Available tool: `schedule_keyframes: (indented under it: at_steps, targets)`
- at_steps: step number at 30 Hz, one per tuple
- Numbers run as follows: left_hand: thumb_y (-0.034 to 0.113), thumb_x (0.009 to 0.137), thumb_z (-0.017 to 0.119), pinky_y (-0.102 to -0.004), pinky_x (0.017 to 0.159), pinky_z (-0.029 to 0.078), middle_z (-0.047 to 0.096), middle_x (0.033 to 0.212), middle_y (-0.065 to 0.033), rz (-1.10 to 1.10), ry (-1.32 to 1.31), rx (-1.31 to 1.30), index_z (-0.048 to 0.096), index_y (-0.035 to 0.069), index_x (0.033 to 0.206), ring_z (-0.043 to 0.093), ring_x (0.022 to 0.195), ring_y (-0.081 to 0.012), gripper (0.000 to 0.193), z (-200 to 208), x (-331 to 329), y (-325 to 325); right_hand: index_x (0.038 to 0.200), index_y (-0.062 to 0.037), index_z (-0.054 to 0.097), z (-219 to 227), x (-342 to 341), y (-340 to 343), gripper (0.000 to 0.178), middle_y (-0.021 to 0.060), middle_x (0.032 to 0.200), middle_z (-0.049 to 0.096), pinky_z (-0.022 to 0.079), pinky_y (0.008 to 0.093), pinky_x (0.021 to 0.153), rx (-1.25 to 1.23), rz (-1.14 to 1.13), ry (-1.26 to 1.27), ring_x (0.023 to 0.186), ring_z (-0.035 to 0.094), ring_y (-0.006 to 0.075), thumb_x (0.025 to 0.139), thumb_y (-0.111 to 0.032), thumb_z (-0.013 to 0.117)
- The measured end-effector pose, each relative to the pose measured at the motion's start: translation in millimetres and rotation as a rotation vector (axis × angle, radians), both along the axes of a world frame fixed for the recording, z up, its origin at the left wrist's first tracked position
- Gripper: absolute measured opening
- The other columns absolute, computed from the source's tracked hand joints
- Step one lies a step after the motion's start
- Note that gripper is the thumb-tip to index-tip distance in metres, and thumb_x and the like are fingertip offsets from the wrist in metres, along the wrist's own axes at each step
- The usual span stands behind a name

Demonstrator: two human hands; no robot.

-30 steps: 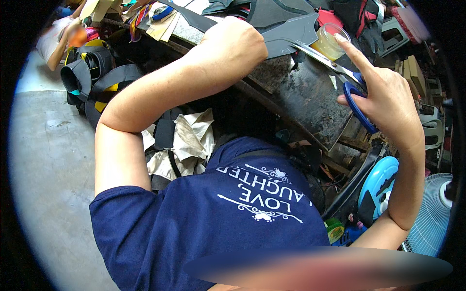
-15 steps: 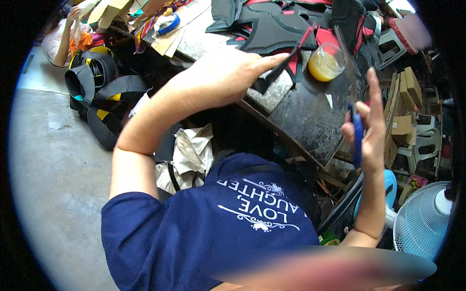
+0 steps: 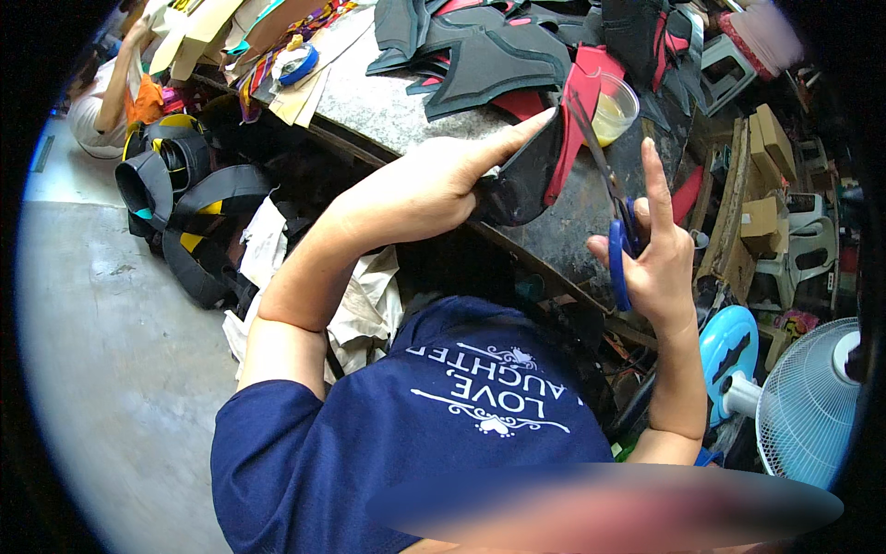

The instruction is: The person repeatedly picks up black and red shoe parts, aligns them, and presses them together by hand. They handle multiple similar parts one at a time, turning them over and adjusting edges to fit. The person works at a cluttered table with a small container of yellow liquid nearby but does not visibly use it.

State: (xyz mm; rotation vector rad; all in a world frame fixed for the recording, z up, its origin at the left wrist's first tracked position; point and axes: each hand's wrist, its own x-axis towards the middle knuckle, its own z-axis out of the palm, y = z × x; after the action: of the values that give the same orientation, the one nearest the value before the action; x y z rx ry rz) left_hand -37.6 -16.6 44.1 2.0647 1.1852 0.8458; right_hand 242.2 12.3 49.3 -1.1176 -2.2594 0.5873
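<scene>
My left hand [image 3: 443, 185] is closed on a black piece with a red lining [image 3: 526, 180], shaped like a shoe upper, its thumb and fingers gripping the black side. In my right hand [image 3: 663, 254] is a pair of scissors with blue handles [image 3: 619, 268]. My index finger points up, outside the handle loops. The scissor blades reach up to the piece's red edge and lie across or just beside it; whether they touch cannot be told. Behind the blades stands a clear jar of yellowish liquid [image 3: 611, 115], partly hidden by the red lining.
More black and red pieces [image 3: 494, 69] are heaped across the dark workbench [image 3: 554, 245]. A blue tape roll [image 3: 298, 66] sits at the far left. Black straps with yellow trim [image 3: 208, 198] hang left of the bench. At right are a fan [image 3: 812, 397] and cardboard boxes [image 3: 761, 224]. Another person [image 3: 101, 106] is far left.
My left hand has turned the piece so its red lining shows. My right hand has come left with the scissors, and the blades are now at the red edge.
</scene>
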Motion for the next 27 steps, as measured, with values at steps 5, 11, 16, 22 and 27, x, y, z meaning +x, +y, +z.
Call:
schedule_keyframes:
  at_steps: [5, 11, 16, 22, 27]
  targets:
    - [-0.014, 0.07, 0.045, -0.0404, 0.106, 0.043, 0.056, 0.136, -0.0258, -0.022, -0.052, 0.046, 0.035, 0.011, 0.152, 0.053, 0.128, -0.0379, 0.086, -5, -1, 0, 0.154, -0.0106, 0.034, -7, 7, 9, 0.089, 0.0048, 0.079, 0.06, 0.046, 0.027, 0.055, 0.282, 0.101, -0.014, 0.056, 0.054, 0.0108, 0.078, -0.015, 0.081]
    - [-0.008, 0.07, 0.055, -0.0388, 0.099, 0.051, 0.068, 0.113, -0.0168, 0.343, -0.802, -0.371, 0.058, -0.003, 0.126, 0.065, 0.108, -0.031, 0.056, -5, -26, -4, 0.158, -0.017, 0.025, -11, 41, 21, 0.09, 0.0002, 0.063, 0.059, 0.042, 0.0298, 0.053, -0.038, -0.32, 0.17, 0.056, 0.049, 0.0071, 0.084, -0.009, 0.076]
    - [-0.006, 0.082, 0.064, -0.0394, 0.075, 0.062, 0.069, 0.086, -0.0193, 0.359, -1.478, -0.218, 0.065, -0.006, 0.089, 0.072, 0.075, -0.0298, 0.007, -36, -40, 20, 0.157, -0.0324, 0.023, -44, 60, 38, 0.094, 0.0045, 0.062, 0.057, 0.047, 0.0401, 0.058, -0.014, -0.589, -0.404, 0.054, 0.057, 0.0218, 0.082, -0.023, 0.077]
    - [-0.003, 0.083, 0.061, -0.0446, 0.088, 0.058, 0.071, 0.095, -0.0182, 0.426, -1.51, -0.306, 0.065, -0.007, 0.096, 0.071, 0.086, -0.0312, 0.014, -51, -38, 26, 0.155, -0.0345, 0.03, -45, 53, 33, 0.091, 0.0061, 0.074, 0.062, 0.05, 0.0411, 0.063, -0.046, -0.458, -0.382, 0.064, 0.062, 0.024, 0.079, -0.022, 0.079]
    - [-0.01, 0.078, 0.061, -0.0396, 0.082, 0.059, 0.068, 0.104, -0.0154, 0.456, -1.411, -0.353, 0.058, -0.003, 0.116, 0.068, 0.093, -0.0282, 0.039, -43, 6, 8, 0.156, -0.0164, 0.03, -13, 23, 31, 0.08, 0.0136, 0.126, 0.066, 0.043, 0.0405, 0.103, 0.078, -0.022, 0.216, 0.118, 0.059, 0.0248, 0.091, -0.041, 0.069]
